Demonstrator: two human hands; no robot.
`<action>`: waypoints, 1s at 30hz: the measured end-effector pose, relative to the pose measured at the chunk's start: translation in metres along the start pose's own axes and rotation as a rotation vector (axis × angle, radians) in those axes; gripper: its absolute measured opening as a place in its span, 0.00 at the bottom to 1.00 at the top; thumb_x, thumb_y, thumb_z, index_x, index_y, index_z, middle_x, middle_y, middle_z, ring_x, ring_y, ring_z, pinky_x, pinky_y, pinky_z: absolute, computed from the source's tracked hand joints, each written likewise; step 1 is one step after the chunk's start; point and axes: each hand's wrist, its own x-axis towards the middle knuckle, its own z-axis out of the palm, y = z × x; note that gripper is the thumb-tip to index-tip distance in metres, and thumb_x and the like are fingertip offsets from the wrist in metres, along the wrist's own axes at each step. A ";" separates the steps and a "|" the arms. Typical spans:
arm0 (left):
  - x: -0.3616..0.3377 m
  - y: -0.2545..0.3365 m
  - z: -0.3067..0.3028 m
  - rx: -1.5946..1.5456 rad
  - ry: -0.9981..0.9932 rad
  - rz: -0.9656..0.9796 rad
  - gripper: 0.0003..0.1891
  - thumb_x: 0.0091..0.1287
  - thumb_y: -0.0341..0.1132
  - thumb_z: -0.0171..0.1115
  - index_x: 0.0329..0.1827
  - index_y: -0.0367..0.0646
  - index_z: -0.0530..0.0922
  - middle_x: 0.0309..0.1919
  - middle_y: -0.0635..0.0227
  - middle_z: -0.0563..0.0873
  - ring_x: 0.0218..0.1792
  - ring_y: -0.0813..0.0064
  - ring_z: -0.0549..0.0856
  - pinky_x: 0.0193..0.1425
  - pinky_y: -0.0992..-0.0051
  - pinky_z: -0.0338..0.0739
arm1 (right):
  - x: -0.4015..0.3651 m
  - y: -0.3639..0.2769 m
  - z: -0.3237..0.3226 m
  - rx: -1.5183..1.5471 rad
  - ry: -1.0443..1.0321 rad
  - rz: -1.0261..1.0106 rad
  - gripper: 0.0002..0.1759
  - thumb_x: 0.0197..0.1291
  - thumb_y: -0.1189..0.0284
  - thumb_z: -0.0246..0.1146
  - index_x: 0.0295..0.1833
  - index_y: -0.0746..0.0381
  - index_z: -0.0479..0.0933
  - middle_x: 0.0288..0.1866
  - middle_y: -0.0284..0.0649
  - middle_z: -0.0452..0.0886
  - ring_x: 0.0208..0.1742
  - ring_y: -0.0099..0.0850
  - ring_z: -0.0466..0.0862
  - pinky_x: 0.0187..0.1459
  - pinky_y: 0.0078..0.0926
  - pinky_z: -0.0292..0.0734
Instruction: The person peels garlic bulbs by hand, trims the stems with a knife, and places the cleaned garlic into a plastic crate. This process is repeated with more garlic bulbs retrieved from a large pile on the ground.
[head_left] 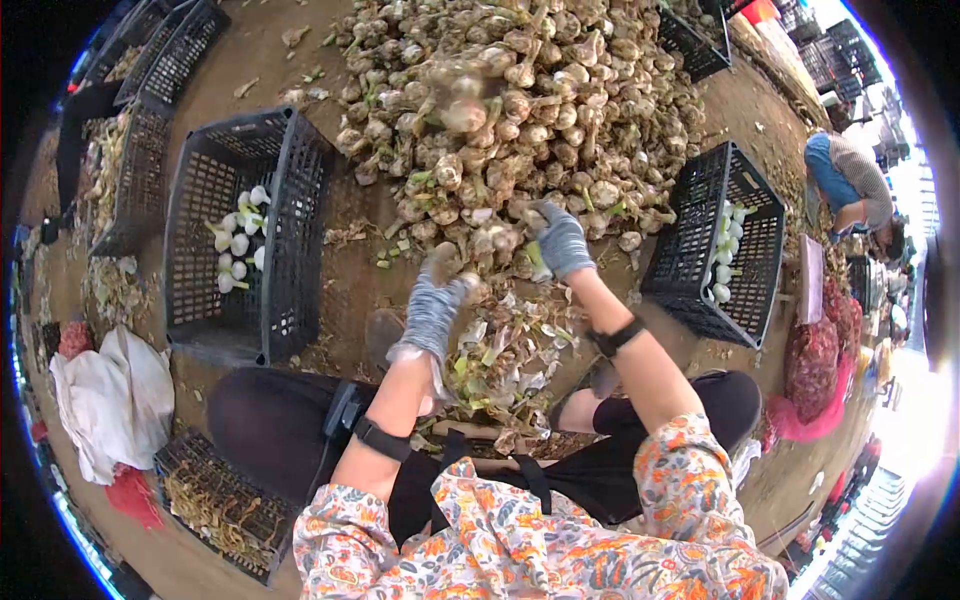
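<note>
A large heap of unpeeled garlic bulbs [560, 110] lies on the ground in front of me, with dirt and stalks on the bulbs. At its near edge my right hand [562, 242], in a grey work glove, has its fingers bent around a brownish garlic bulb [524, 212], partly hidden by the fingertips. A pale green-white stalk [539, 262] shows just below that hand. My left hand [435, 308], also gloved, is held at the heap's near left, thumb and fingers apart. Peeled skins and leaves [510, 350] are piled between my legs, below both hands.
A black crate [290, 240] with several clean white bulbs stands on the left; another black crate [700, 285] with white bulbs stands on the right. A white sack [115, 400] lies far left, red net bags [812, 365] far right. A co-worker [855, 180] bends over at right.
</note>
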 end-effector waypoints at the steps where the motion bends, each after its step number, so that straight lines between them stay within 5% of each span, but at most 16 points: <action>1: 0.001 -0.009 0.003 0.155 -0.042 0.149 0.27 0.56 0.33 0.64 0.59 0.43 0.68 0.48 0.64 0.77 0.48 0.73 0.77 0.44 0.76 0.77 | 0.002 0.029 -0.001 -0.255 -0.023 -0.201 0.16 0.57 0.72 0.56 0.50 0.67 0.73 0.44 0.48 0.79 0.44 0.36 0.79 0.46 0.27 0.73; 2: -0.003 -0.006 0.008 0.145 -0.042 0.149 0.27 0.56 0.33 0.64 0.59 0.43 0.68 0.48 0.64 0.77 0.48 0.73 0.77 0.44 0.76 0.77 | -0.014 -0.007 -0.023 0.308 -0.158 0.118 0.16 0.58 0.71 0.56 0.49 0.70 0.72 0.44 0.44 0.80 0.41 0.31 0.79 0.45 0.24 0.73; 4: -0.014 0.004 0.019 0.003 -0.367 0.248 0.32 0.54 0.32 0.66 0.64 0.43 0.63 0.55 0.65 0.73 0.55 0.71 0.72 0.53 0.74 0.73 | -0.043 -0.044 -0.055 0.354 -0.199 0.171 0.19 0.60 0.63 0.57 0.50 0.66 0.73 0.39 0.35 0.79 0.37 0.23 0.78 0.35 0.21 0.76; 5: -0.024 0.018 0.023 -0.099 -0.431 0.148 0.33 0.54 0.32 0.66 0.63 0.43 0.63 0.55 0.68 0.72 0.53 0.72 0.73 0.55 0.75 0.72 | -0.059 -0.065 -0.072 0.346 -0.193 0.170 0.19 0.60 0.63 0.57 0.50 0.66 0.73 0.39 0.35 0.79 0.37 0.23 0.78 0.35 0.21 0.76; 7: -0.033 0.020 0.025 -0.115 -0.464 0.204 0.33 0.54 0.32 0.66 0.64 0.43 0.63 0.55 0.68 0.72 0.53 0.72 0.73 0.55 0.74 0.71 | -0.086 -0.097 -0.097 0.624 -0.212 0.280 0.23 0.58 0.60 0.59 0.51 0.67 0.72 0.39 0.36 0.79 0.36 0.21 0.77 0.34 0.18 0.75; 8: -0.042 0.029 0.030 -0.124 -0.488 0.257 0.33 0.54 0.32 0.67 0.64 0.43 0.62 0.55 0.69 0.72 0.53 0.72 0.73 0.55 0.73 0.71 | -0.091 -0.088 -0.093 0.555 -0.203 0.072 0.25 0.57 0.58 0.59 0.51 0.67 0.72 0.38 0.34 0.79 0.36 0.20 0.77 0.36 0.18 0.74; 10: -0.062 0.030 0.043 -0.168 -0.530 0.307 0.35 0.52 0.33 0.70 0.62 0.42 0.62 0.55 0.67 0.72 0.54 0.73 0.73 0.56 0.73 0.71 | -0.109 -0.086 -0.093 0.537 -0.208 -0.020 0.25 0.57 0.57 0.59 0.51 0.66 0.72 0.38 0.34 0.78 0.38 0.20 0.76 0.39 0.19 0.73; 11: -0.069 0.027 0.049 -0.165 -0.528 0.356 0.35 0.51 0.33 0.70 0.62 0.42 0.62 0.55 0.66 0.72 0.54 0.73 0.73 0.57 0.73 0.71 | -0.115 -0.075 -0.086 0.574 -0.202 0.142 0.23 0.57 0.59 0.60 0.50 0.66 0.73 0.38 0.34 0.78 0.39 0.21 0.76 0.42 0.20 0.72; 12: -0.076 0.023 0.055 -0.161 -0.524 0.401 0.35 0.51 0.32 0.71 0.61 0.42 0.62 0.55 0.65 0.71 0.55 0.72 0.73 0.58 0.73 0.71 | -0.127 -0.068 -0.074 0.693 -0.022 0.077 0.20 0.56 0.63 0.61 0.48 0.67 0.74 0.36 0.34 0.78 0.37 0.21 0.77 0.40 0.19 0.73; 14: -0.089 0.022 0.060 -0.173 -0.514 0.402 0.35 0.51 0.31 0.70 0.61 0.43 0.62 0.55 0.65 0.71 0.55 0.72 0.73 0.58 0.72 0.70 | -0.140 -0.080 -0.079 0.864 -0.027 0.161 0.13 0.57 0.69 0.60 0.43 0.66 0.75 0.39 0.36 0.79 0.40 0.22 0.76 0.43 0.21 0.73; 23: -0.104 0.026 0.066 -0.152 -0.471 0.384 0.35 0.51 0.24 0.68 0.61 0.43 0.59 0.55 0.65 0.70 0.53 0.73 0.73 0.57 0.72 0.72 | -0.146 -0.090 -0.089 0.735 -0.013 0.099 0.08 0.58 0.76 0.58 0.41 0.70 0.75 0.43 0.42 0.79 0.40 0.23 0.77 0.43 0.21 0.73; 26: -0.102 0.031 0.064 -0.198 -0.489 0.341 0.32 0.54 0.27 0.67 0.61 0.42 0.61 0.54 0.64 0.71 0.53 0.73 0.74 0.57 0.72 0.71 | -0.147 -0.095 -0.100 0.670 -0.103 0.223 0.08 0.57 0.77 0.58 0.42 0.69 0.74 0.42 0.41 0.79 0.40 0.21 0.76 0.40 0.20 0.74; 30: -0.093 0.029 0.062 -0.046 -0.429 0.345 0.27 0.63 0.43 0.57 0.61 0.38 0.64 0.50 0.66 0.75 0.49 0.76 0.75 0.52 0.74 0.72 | -0.153 -0.073 -0.087 0.565 -0.067 -0.027 0.12 0.51 0.79 0.61 0.43 0.67 0.74 0.38 0.42 0.79 0.40 0.22 0.76 0.40 0.23 0.74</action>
